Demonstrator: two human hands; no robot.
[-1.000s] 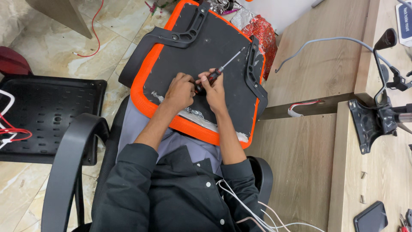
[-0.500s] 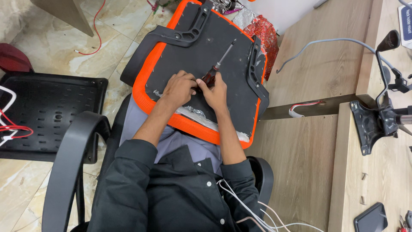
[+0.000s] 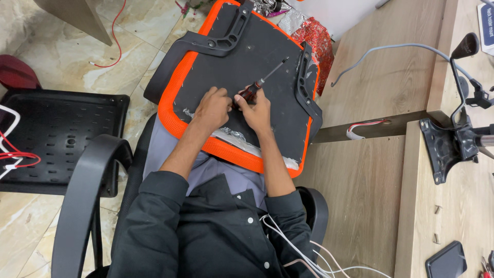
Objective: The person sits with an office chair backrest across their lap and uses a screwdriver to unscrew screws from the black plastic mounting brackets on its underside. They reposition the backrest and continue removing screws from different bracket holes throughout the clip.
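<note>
Right hand [image 3: 256,109] gripping screwdriver [image 3: 265,81], tip toward 1 o'clock. Left hand [image 3: 212,107] curled on black seat underside [image 3: 247,56], holding nothing. Orange rim [image 3: 170,98] at 9; wooden desk edge [image 3: 360,128] close at 3.

The scene is evenly and brightly lit, with soft light that seems to come from overhead. Shadows are faint and short: a soft one lies under the seat panel [image 3: 247,67] on the near side, and another under the black tray [image 3: 62,139] at the left. The marble floor [image 3: 67,56] shows a mild sheen but no harsh glare; the crumpled foil [image 3: 288,15] at the far edge glints. Focus is sharp across the middle. Straight lines of the wooden desk [image 3: 370,77] bend slightly toward the right edge, a wide-lens effect.
</note>
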